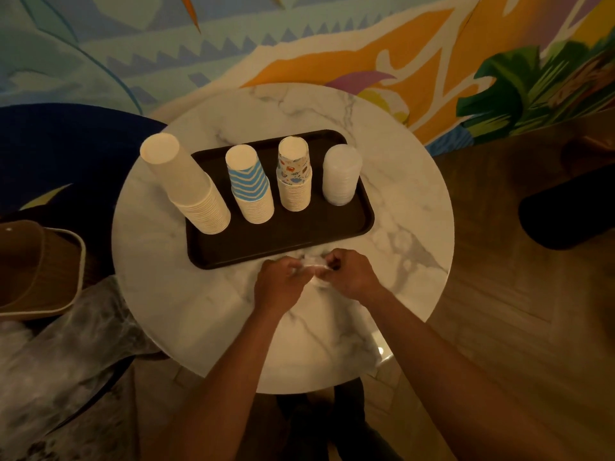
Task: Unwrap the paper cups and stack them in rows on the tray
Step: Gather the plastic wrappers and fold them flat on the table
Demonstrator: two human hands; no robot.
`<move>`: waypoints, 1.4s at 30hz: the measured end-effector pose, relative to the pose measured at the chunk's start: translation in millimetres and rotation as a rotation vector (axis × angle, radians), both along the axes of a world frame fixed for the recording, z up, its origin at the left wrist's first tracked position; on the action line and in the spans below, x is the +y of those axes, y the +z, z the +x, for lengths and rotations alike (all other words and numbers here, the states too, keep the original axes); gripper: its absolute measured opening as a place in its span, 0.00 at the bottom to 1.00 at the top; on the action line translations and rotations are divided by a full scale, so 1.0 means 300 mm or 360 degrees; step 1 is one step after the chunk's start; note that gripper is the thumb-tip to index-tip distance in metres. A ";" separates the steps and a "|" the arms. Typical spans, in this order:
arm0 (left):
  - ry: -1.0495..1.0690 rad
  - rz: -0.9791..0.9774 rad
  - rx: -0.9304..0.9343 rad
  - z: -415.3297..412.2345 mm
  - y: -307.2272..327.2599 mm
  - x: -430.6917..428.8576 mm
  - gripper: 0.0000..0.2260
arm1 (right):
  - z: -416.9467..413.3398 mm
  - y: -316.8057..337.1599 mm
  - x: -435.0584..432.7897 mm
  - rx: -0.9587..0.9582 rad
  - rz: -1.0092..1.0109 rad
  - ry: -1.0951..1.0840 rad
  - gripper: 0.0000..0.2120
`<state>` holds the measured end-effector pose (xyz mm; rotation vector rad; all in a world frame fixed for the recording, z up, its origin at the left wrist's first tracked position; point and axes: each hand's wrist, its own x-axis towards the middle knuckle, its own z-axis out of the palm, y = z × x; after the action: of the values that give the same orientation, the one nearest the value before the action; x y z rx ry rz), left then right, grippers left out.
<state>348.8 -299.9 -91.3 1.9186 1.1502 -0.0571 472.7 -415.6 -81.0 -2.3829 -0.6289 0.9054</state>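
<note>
— What is hard to read here?

— The thing between the hands. The left hand point(278, 284) and the right hand point(352, 274) meet over the near part of the marble surface point(186, 294), just on the near side of the tray point(283, 244). Their fingers point(287, 265) are curled in and pinch a small crumpled wrapper point(314, 266) of thin clear film. It is blurred, so its outline cannot be told. The translucent stack point(341, 176) at the tray's right end may be lids or cups; I cannot tell which. A dark shape point(565, 217) at the right is partly cut off, as is a brown cap point(36, 271) at the left, with a plastic sheet point(66, 354) lying near it.

— And the count?

— One tray, with four stacks on it in a single row, left to right. Three are paper cups, bases up: a tall plain white stack point(196, 191) at the left end, then a blue-striped stack point(251, 188), then a patterned stack point(294, 181). The fourth is the translucent one. The cups sit too tightly nested to count within any stack. Two hands, one wrapper.
</note>
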 end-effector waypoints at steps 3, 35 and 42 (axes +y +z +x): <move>0.0043 -0.0168 -0.0101 -0.010 0.010 0.003 0.11 | -0.007 0.003 -0.023 0.0071 0.0016 0.0016 0.10; -0.0228 -0.0453 -0.0231 0.714 0.047 -0.964 0.12 | 0.709 -0.007 -1.067 0.0857 0.0451 -0.0422 0.14; 0.0249 -0.0934 -0.0053 0.868 -0.276 -1.154 0.08 | 0.840 -0.280 -1.195 0.0812 0.0278 -0.0506 0.14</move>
<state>609.0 -646.2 -173.9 1.3056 1.1065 -0.2478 724.7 -774.2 -165.1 -1.9114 -0.1191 1.1926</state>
